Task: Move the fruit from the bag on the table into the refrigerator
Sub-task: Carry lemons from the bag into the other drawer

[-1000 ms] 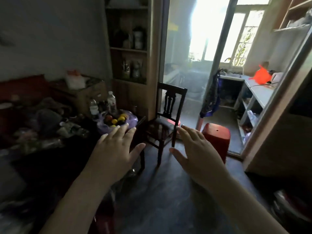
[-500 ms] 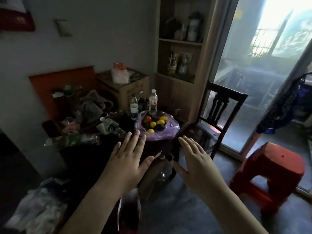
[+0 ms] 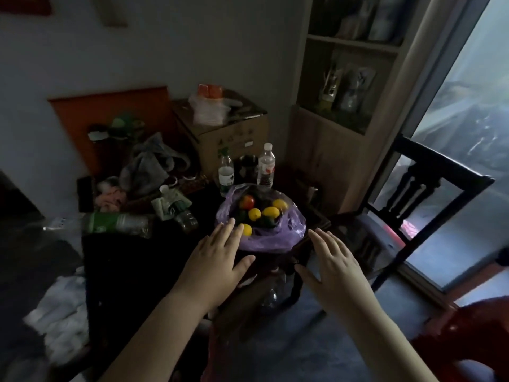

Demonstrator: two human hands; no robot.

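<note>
Fruit (image 3: 270, 211) in bag (image 3: 278, 238) just beyond left hand (image 3: 217, 260), right hand (image 3: 336, 266); fingers (image 3: 224, 232) straight, empty.

A: What is sitting on the dark table (image 3: 124, 260)?
B: A purple bag (image 3: 278, 237) of fruit (image 3: 271, 211) is resting at its near right corner. A taller water bottle (image 3: 266, 168) and a shorter water bottle (image 3: 225, 175) are standing upright just behind it.
A: And further left?
B: A large green-labelled bottle (image 3: 115, 224) is lying on its side, a smaller bottle (image 3: 181, 213) is lying beside it, and a grey cloth (image 3: 146, 169) is lying bunched behind them.

Dim, soft-focus (daylight from right)
</note>
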